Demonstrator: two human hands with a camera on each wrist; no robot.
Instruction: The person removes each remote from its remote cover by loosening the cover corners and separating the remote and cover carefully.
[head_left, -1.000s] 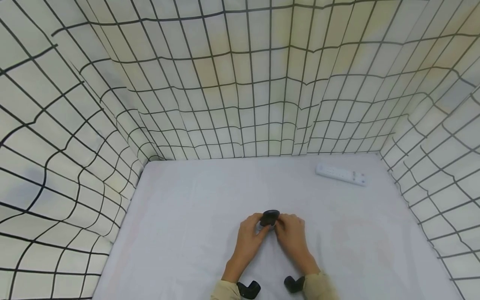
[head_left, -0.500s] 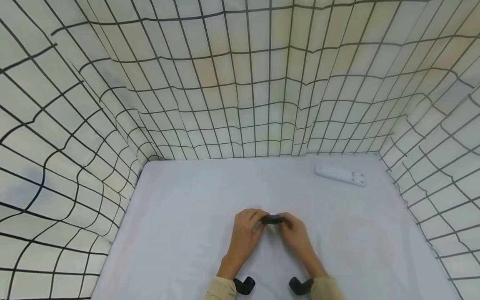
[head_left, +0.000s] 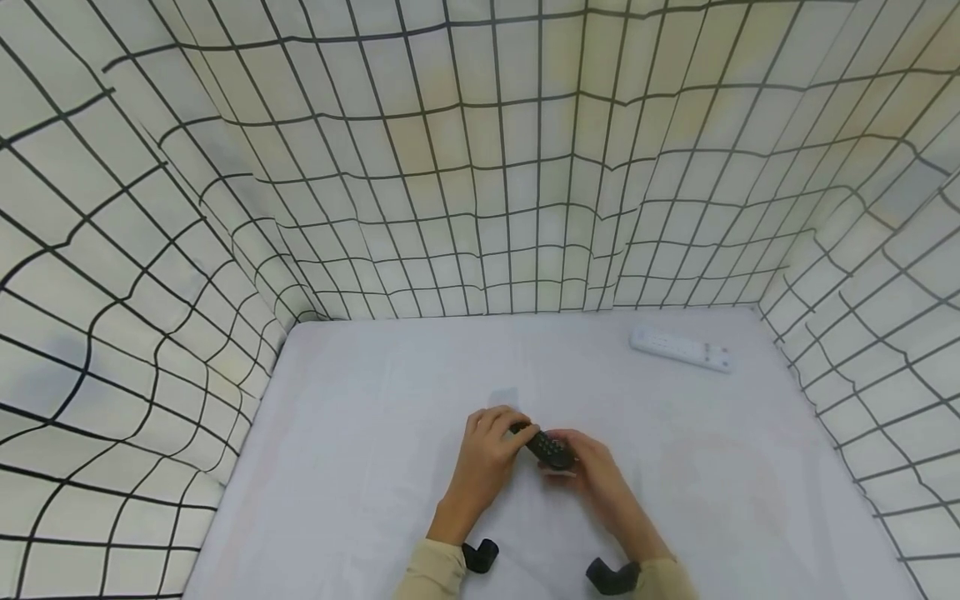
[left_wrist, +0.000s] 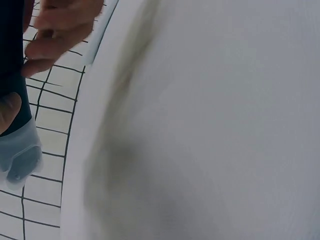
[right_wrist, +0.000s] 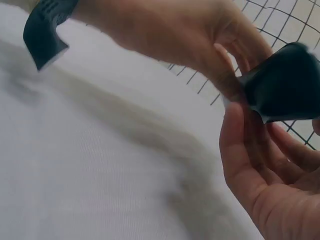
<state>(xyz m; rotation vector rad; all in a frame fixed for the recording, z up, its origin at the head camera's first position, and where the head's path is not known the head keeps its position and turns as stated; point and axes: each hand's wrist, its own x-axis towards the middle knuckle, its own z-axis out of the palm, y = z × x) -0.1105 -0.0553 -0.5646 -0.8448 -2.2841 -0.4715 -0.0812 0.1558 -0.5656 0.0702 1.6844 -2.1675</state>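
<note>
A black remote control [head_left: 551, 450] with rows of buttons is held slantwise between both hands above the table. My left hand [head_left: 486, 450] grips its far-left end, fingers over the top. At the near-right end, my right hand [head_left: 588, 467] holds it with the thumb and fingers around its side. A translucent sleeve [left_wrist: 20, 150] covers one end of the remote in the left wrist view. Beyond the left hand a pale translucent patch [head_left: 504, 396] shows in the head view. The right wrist view shows the remote's dark end [right_wrist: 285, 85] close up, with the buttons hidden.
A white remote control [head_left: 678, 350] lies at the back right of the white-covered table [head_left: 360, 433]. White walls with a black grid [head_left: 525, 208] stand around the back and sides. Black wrist devices [head_left: 612, 577] sit at both sleeves.
The black remote has turned from nearly end-on to slanted, so its buttons now show. The left hand has moved slightly left and away; the wrists have spread apart.
</note>
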